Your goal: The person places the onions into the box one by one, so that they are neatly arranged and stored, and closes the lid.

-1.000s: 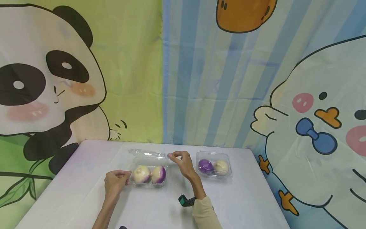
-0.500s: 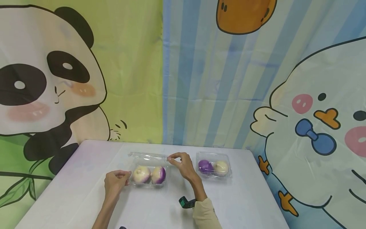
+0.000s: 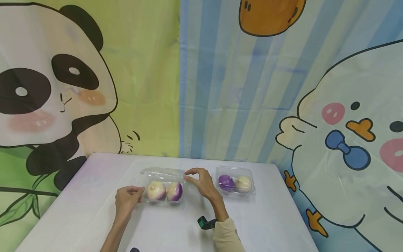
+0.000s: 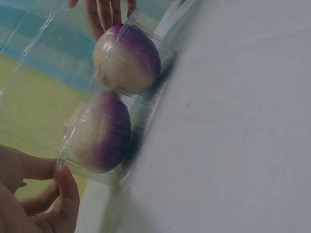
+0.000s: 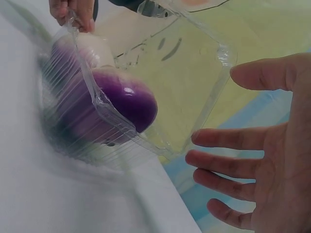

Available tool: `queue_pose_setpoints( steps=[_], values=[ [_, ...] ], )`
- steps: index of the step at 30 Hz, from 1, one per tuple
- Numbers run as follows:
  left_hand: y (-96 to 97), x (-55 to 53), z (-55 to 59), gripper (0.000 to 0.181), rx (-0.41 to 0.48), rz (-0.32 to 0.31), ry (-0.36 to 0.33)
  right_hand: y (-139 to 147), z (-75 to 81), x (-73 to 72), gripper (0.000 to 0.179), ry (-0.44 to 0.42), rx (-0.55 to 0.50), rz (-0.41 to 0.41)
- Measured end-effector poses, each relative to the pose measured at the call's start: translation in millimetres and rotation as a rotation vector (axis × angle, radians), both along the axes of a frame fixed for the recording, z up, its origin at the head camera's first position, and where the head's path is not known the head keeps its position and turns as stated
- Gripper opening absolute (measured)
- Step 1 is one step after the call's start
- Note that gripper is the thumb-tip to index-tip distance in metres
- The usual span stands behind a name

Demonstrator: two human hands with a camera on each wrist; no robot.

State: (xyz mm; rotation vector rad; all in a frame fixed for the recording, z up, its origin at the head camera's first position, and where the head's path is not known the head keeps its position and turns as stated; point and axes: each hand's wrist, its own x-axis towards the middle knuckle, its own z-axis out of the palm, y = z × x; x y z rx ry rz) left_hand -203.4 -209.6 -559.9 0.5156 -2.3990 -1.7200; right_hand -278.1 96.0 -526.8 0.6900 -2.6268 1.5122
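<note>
A clear plastic clamshell box (image 3: 163, 204) stands on the table with its hinged lid (image 3: 162, 172) raised at the back. Inside lie two round, purple-and-white vegetables that look like turnips, a left turnip (image 3: 155, 191) and a right turnip (image 3: 174, 192). My left hand (image 3: 127, 200) pinches the box's left rim between thumb and finger, as the left wrist view shows. At the lid's right edge is my right hand (image 3: 203, 182). Its thumb and fingers are spread apart in the right wrist view, with the fingertips at the lid's edge; firm contact is hard to tell.
Right of my right hand, a second clear box (image 3: 235, 193) holds a purple vegetable (image 3: 226, 182) and a cream one (image 3: 244, 184). The white table (image 3: 267, 217) ends at a printed curtain (image 3: 220, 105) behind. A small dark object (image 3: 134, 250) shows at the bottom edge.
The raised lid has tipped a little forward and down, its top face showing more. My right hand has shifted slightly left with it. My left hand and the turnips keep their places.
</note>
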Motion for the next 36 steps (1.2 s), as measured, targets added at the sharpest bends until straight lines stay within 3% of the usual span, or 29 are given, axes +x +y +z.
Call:
queue_pose_setpoints(
  steps=[36],
  values=[
    [-0.3, 3.7, -5.5, 0.037, 0.037, -0.008, -0.006, -3, -4.1, 14.2, 0.045, 0.063, 0.183, -0.055]
  ],
)
